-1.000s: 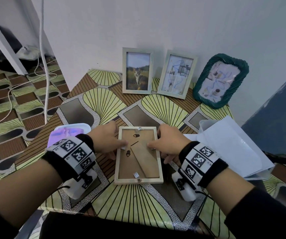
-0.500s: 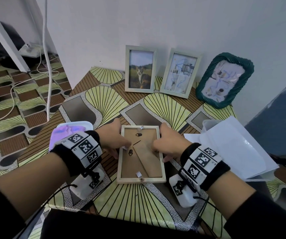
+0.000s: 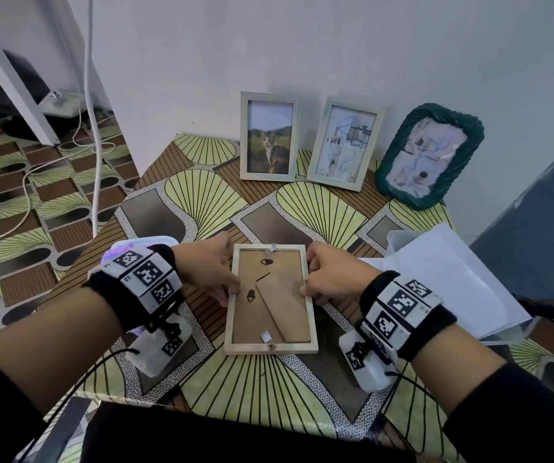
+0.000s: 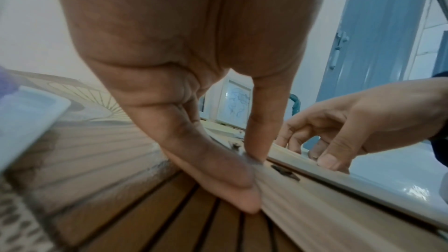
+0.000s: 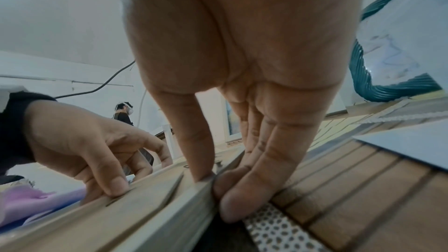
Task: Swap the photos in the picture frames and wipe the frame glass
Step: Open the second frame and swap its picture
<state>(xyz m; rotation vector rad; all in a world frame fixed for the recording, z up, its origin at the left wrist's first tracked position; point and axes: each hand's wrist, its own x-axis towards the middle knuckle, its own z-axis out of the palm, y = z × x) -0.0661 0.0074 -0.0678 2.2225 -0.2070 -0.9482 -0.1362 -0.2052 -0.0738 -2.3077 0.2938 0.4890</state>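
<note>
A light wooden picture frame [image 3: 270, 347] lies face down on the table, brown backing board and folded stand facing up. My left hand [image 3: 232, 290] holds its left rail: in the left wrist view one finger presses on top of the rail and another lies against its outer side [image 4: 252, 170]. My right hand [image 3: 304, 290] pinches the right rail, thumb on top and fingers against the outer side [image 5: 211, 183]. Small metal tabs sit at the top and bottom rails. The photo and the glass are hidden underneath.
Three frames lean on the wall at the back: a cat photo [image 3: 270, 137], a pale frame with a drawing [image 3: 345, 143], a green woven frame [image 3: 429, 155]. White sheets on a clear box [image 3: 436, 279] lie right. A white tray with something purple [image 3: 142, 243] sits behind my left wrist.
The fingertips of both hands have moved outward from the backing board to the side rails. The frame lies in the same place.
</note>
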